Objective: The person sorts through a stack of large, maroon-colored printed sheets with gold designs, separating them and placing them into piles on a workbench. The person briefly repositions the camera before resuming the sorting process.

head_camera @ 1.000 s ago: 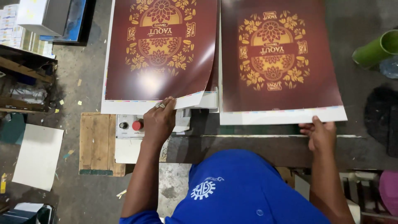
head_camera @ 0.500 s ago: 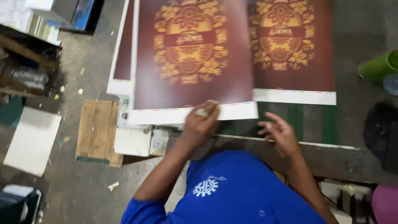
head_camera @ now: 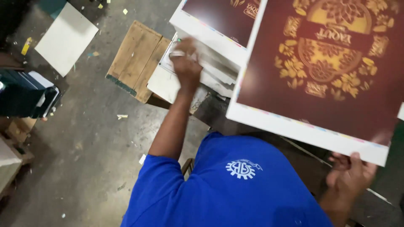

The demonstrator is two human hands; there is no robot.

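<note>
A large maroon printed sheet [head_camera: 324, 84] with a gold flower ornament and a white border is lifted and tilted at the right. My right hand [head_camera: 349, 178] grips its lower white edge from below, fingers curled under the border. Another maroon sheet tops a stack of sheets [head_camera: 214, 25] at the upper middle. My left hand [head_camera: 185, 63] lies on the white front corner of that stack. It is blurred by motion, so its grip is unclear. My blue shirt [head_camera: 235, 189] fills the bottom.
A wooden platform [head_camera: 134, 59] stands left of the stack on the concrete floor. A white board [head_camera: 65, 38] lies at the upper left. A dark bin with white sheets [head_camera: 25, 96] sits at the far left. Paper scraps dot the floor.
The right-hand sheet has come up off the table and now tilts toward the camera. My right hand went from its edge to underneath it. My left hand slid left to the stack's corner.
</note>
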